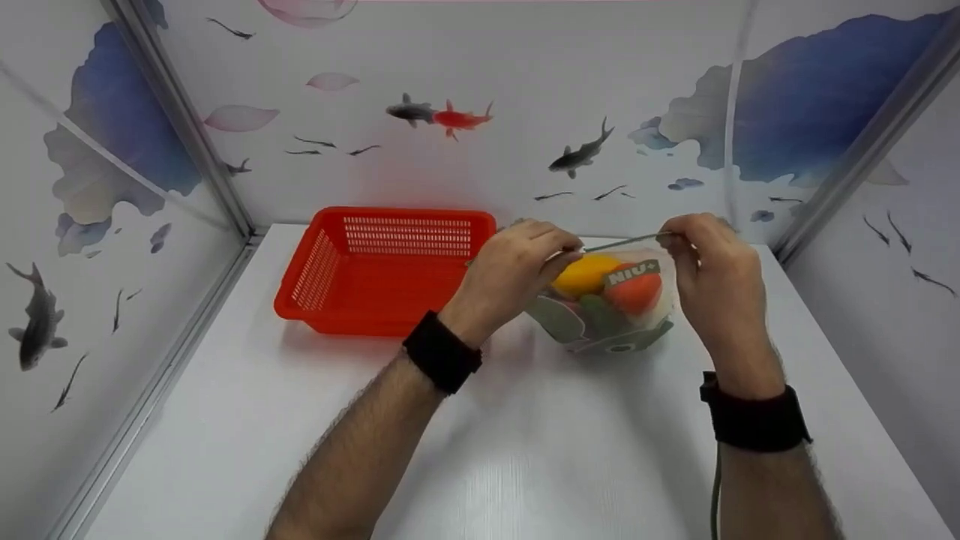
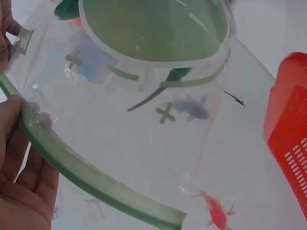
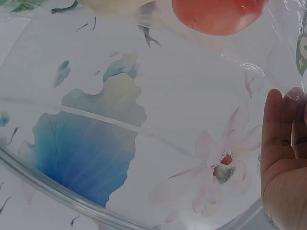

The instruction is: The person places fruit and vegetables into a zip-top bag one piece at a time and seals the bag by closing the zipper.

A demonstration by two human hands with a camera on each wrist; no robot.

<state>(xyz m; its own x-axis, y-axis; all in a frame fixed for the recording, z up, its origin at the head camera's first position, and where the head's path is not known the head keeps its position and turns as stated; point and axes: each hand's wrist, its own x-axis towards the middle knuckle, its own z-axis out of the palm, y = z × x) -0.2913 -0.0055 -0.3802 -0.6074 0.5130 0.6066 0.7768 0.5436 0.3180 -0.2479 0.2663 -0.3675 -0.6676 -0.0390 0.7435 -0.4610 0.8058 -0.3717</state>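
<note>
A clear plastic bag (image 1: 577, 330) with green print and "NIU+" lettering stands on the table. Inside it show a yellow piece (image 1: 589, 276), an orange-red round piece (image 1: 636, 291) and green pieces, like fruit and vegetables. My left hand (image 1: 510, 270) pinches the bag's green top strip (image 2: 105, 184) between thumb and fingers. At the strip's other end, my right hand (image 1: 724, 285) pinches the top edge, so it stretches taut between both hands. In the right wrist view, the fingers (image 3: 273, 124) meet the clear film at the right border.
Left of the bag sits a red plastic basket (image 1: 382, 292) with slotted walls, close to the left hand. White panels printed with fish and leaves enclose the white table (image 1: 480, 480) at the back and sides. A cable (image 1: 715, 495) runs beside the right forearm.
</note>
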